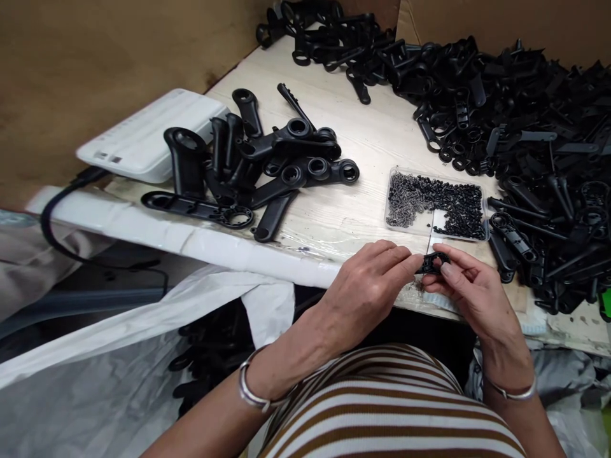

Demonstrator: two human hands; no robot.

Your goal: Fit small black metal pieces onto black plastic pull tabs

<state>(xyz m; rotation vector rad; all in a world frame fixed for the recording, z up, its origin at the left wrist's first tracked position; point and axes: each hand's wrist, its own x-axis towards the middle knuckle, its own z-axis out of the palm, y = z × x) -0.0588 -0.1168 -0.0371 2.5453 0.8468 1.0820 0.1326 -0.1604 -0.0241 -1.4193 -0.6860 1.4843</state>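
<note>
Between my two hands, at the table's front edge, is a small black plastic part (432, 262). My left hand (375, 283) has its fingers closed together over the part's left end, which they partly hide. The thumb and fingers of my right hand (470, 280) pinch the right end. Just beyond the hands lies a clear plastic box (420, 233) holding tiny metal springs (405, 200) on its left side and tiny black pieces (461, 210) on its right.
A large heap of black plastic parts (477, 95) covers the table's back and right. A smaller pile (286, 152) lies left of centre, beside a white device (157, 130) with a black cable (45, 219). White plastic sheeting (191, 299) hangs below the table edge (229, 248).
</note>
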